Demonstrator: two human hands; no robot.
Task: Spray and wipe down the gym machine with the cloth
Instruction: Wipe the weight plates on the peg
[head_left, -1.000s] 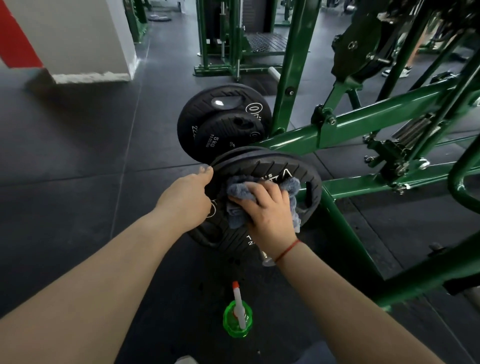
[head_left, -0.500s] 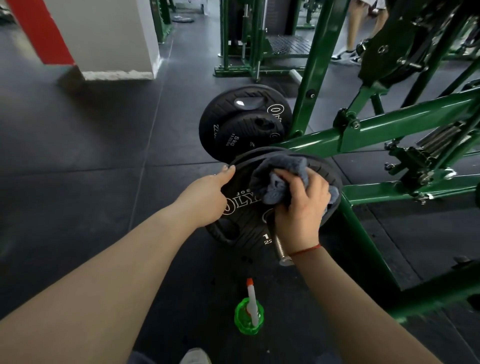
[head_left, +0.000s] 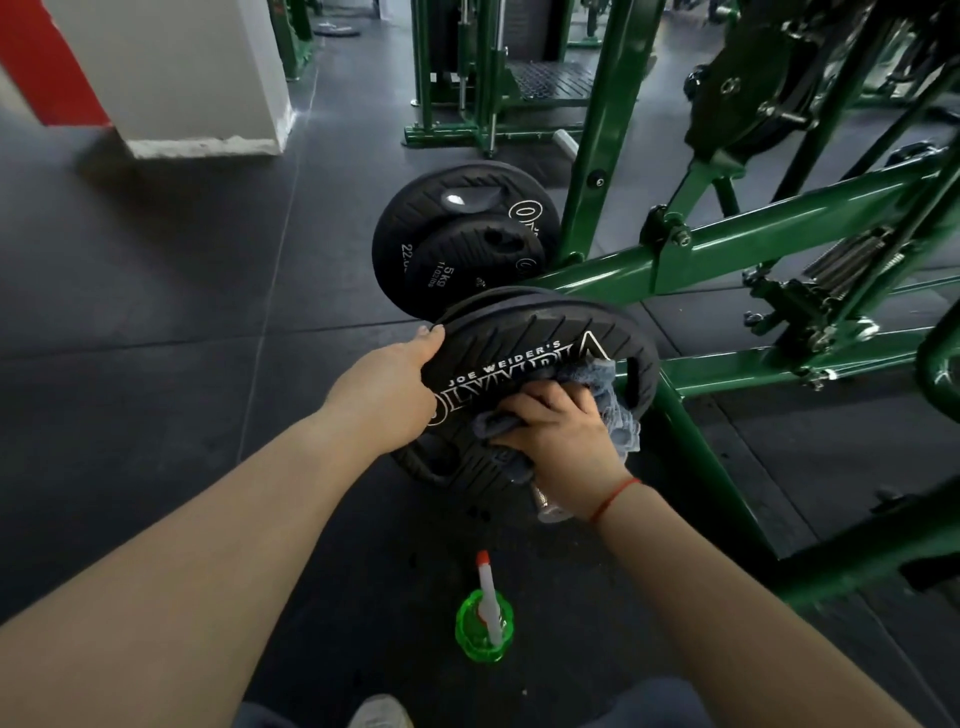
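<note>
A black weight plate (head_left: 524, 343) with white lettering hangs on the green gym machine (head_left: 779, 234). My right hand (head_left: 563, 441) grips a blue-grey cloth (head_left: 610, 400) and presses it against the lower right of the plate's face. My left hand (head_left: 389, 387) holds the plate's left rim, thumb on the edge. On the floor below stands a green spray bottle (head_left: 483, 621) with a white nozzle and red tip. A metal sleeve end (head_left: 545, 506) sticks out under my right wrist.
A second stack of black plates (head_left: 457, 239) hangs farther back on the same frame. Green frame bars run right and down to the floor (head_left: 691, 467). A white pillar (head_left: 176, 78) stands at the back left. My shoe (head_left: 382, 712) shows at the bottom edge.
My right hand has carried the cloth from the upper part of the plate's face down to its lower right. The left hand stays on the rim.
</note>
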